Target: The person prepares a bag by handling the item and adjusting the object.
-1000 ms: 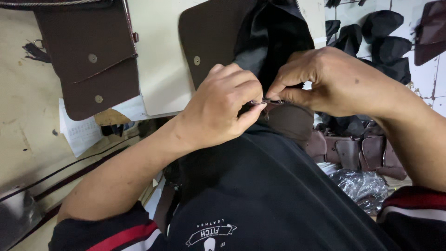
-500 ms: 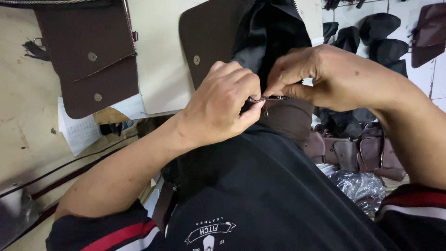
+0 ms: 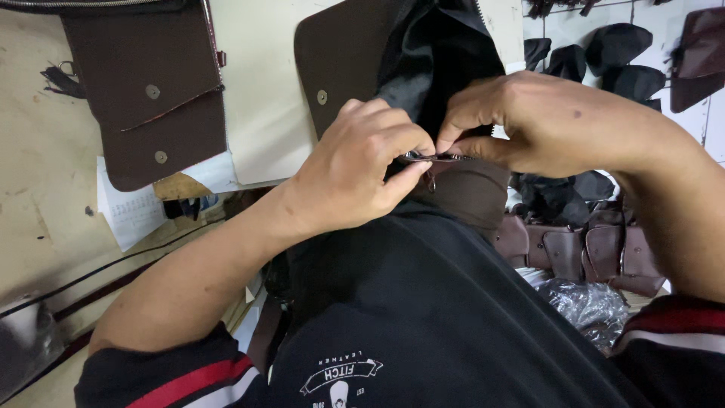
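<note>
Close in front of my chest I hold a dark brown leather bag (image 3: 343, 60) with black lining (image 3: 445, 60) spilling out of its open top. My left hand (image 3: 362, 174) pinches a small metal zipper slider (image 3: 423, 159) at the bag's edge. My right hand (image 3: 536, 125) grips the same zipper edge from the right, fingertips touching those of the left hand. A brown panel of the bag (image 3: 472, 193) hangs below the slider.
A second brown bag (image 3: 151, 91) with two metal snaps lies on the table at upper left, beside a cream sheet (image 3: 260, 98) and paper (image 3: 124, 211). Several brown leather pieces (image 3: 596, 253) and black parts (image 3: 615, 49) lie at right. Crinkled plastic (image 3: 585, 302) sits below them.
</note>
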